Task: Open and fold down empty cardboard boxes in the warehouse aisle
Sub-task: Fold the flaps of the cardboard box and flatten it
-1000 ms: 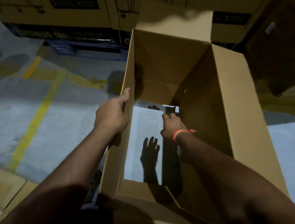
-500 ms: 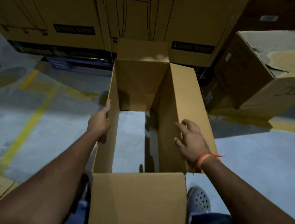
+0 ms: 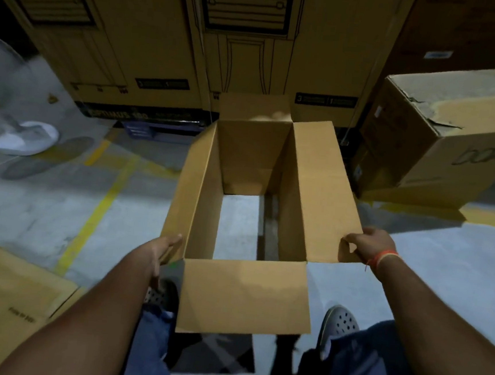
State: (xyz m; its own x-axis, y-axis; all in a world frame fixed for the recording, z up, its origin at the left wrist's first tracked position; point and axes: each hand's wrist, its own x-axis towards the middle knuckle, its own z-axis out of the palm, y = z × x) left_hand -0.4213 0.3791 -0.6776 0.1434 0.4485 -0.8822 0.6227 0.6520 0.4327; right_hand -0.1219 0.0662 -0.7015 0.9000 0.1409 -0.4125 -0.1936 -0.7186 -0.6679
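Head view puts the open cardboard box [image 3: 248, 193] straight ahead of you on the grey floor [image 3: 43, 214], open top and bottom so the concrete shows through it. Your right hand [image 3: 368, 245] is at the near corner of the box's right flap [image 3: 323, 194], thumb and fingers curled round the flap's edge in a pinch; an orange band [image 3: 384, 257] circles that wrist. Your left hand [image 3: 161, 248] lies against the outside of the box's left wall [image 3: 193, 188] near its near corner, fingers straight and together, gripping nothing. The near flap [image 3: 244, 296] of the box folds out toward you, over your legs. Beyond the box stand tall printed cartons [image 3: 151, 44]. Right of the box sits a worn carton [image 3: 442, 135]. Left of the box, a yellow line [image 3: 97, 216] crosses the floor, and a flattened carton [image 3: 3, 300] lies nearer you.
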